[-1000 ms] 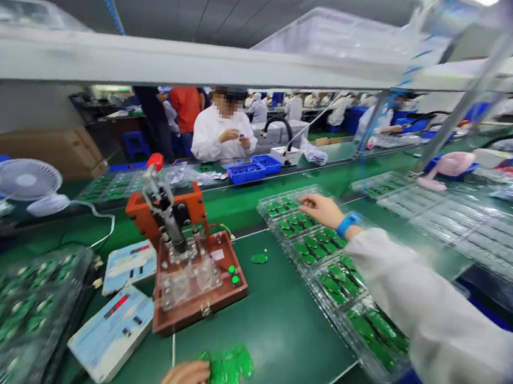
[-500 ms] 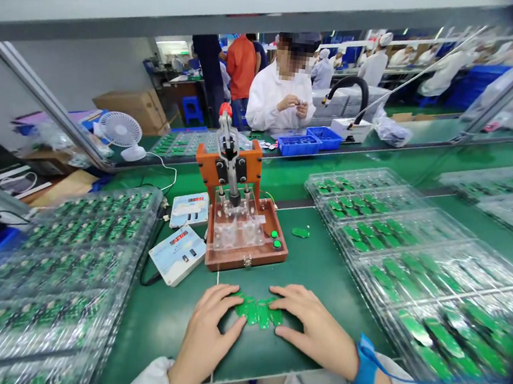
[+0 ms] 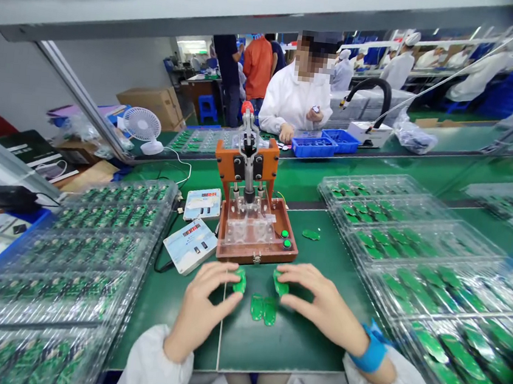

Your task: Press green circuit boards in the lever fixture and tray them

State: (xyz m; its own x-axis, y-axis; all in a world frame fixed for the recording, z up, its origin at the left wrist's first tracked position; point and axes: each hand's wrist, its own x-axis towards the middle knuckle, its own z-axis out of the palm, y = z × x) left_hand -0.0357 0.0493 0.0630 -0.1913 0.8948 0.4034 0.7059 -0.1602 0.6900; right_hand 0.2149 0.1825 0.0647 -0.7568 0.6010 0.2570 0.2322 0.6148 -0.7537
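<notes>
My left hand (image 3: 208,303) pinches a green circuit board (image 3: 240,281) between thumb and fingers, just in front of the test fixture. Opposite it, my right hand (image 3: 314,296) grips another green circuit board (image 3: 280,284) by its outer edge. Two more boards (image 3: 263,310) lie side by side on the green mat between and below my hands. Behind them stands the test fixture (image 3: 256,256), with a brown base, an orange frame, a toggle clamp and two green buttons. A single board (image 3: 311,235) rests to the right of the fixture.
Clear plastic trays of green boards stand at the left (image 3: 95,248) and right (image 3: 368,265). Two meter boxes (image 3: 190,245) sit left of the fixture. A small white fan (image 3: 143,128), blue bins (image 3: 314,147) and a co-worker (image 3: 298,98) are across the bench.
My hands have moved apart and away from me, each now carrying a board out of the row. Two boards stay on the mat. The camera view has shifted left.
</notes>
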